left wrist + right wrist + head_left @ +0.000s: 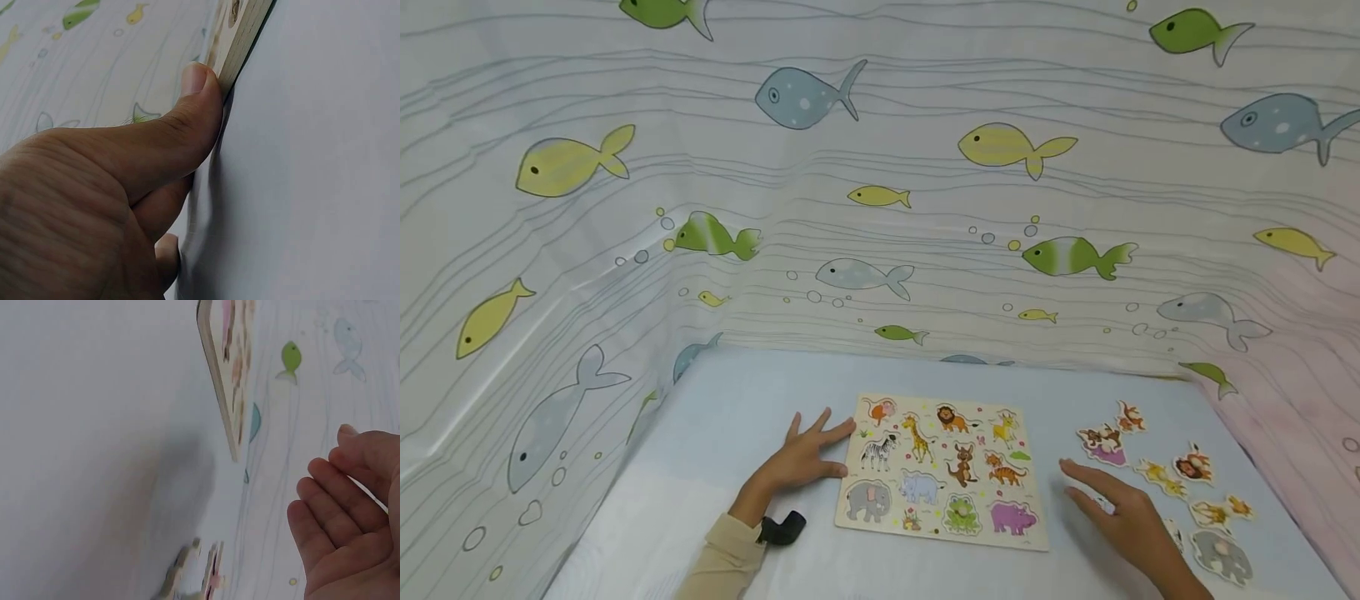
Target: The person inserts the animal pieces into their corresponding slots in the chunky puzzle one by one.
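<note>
A wooden animal puzzle board (940,471) with pictures of a lion, giraffe, zebra, elephant and other animals lies flat on the table. My left hand (805,457) rests at its left edge, fingers spread; in the left wrist view the thumb (203,94) touches the board's side. To the right of the board, my right hand (1112,508) is above the table with loosely bent fingers. The right wrist view shows its palm (350,562) holding nothing. A small white patterned piece (1103,503) shows between thumb and fingers in the head view, partly hidden.
Loose animal pieces lie right of the board: an elephant (1222,557), a giraffe (1213,512), a lion (1193,465), a yellow one (1161,477) and others, some overlapping. A black device (784,528) sits by my left cuff. Fish-patterned sheeting (925,242) walls the table (760,379).
</note>
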